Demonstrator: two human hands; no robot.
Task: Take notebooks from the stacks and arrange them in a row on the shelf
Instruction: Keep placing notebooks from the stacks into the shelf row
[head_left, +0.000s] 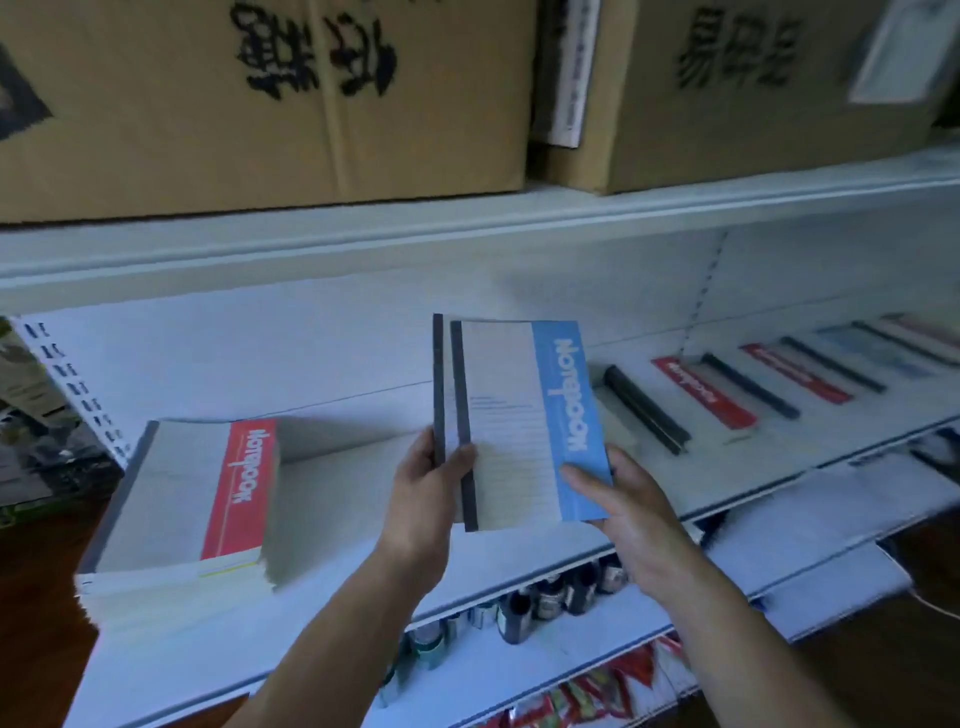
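your left hand (426, 483) grips the dark spine edge of the blue notebook (524, 415), thumb across the front, and a second notebook (438, 374) sits just behind it in the same grip. your right hand (631, 512) pinches the blue notebook's lower right corner. both notebooks are held up over the shelf (337, 483), between the red-topped stack (197, 493) on the left and the row of notebooks (727, 400) lying to the right.

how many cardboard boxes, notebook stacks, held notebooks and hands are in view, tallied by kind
cardboard boxes: 2
notebook stack: 1
held notebooks: 2
hands (left hand, right hand): 2
total: 7
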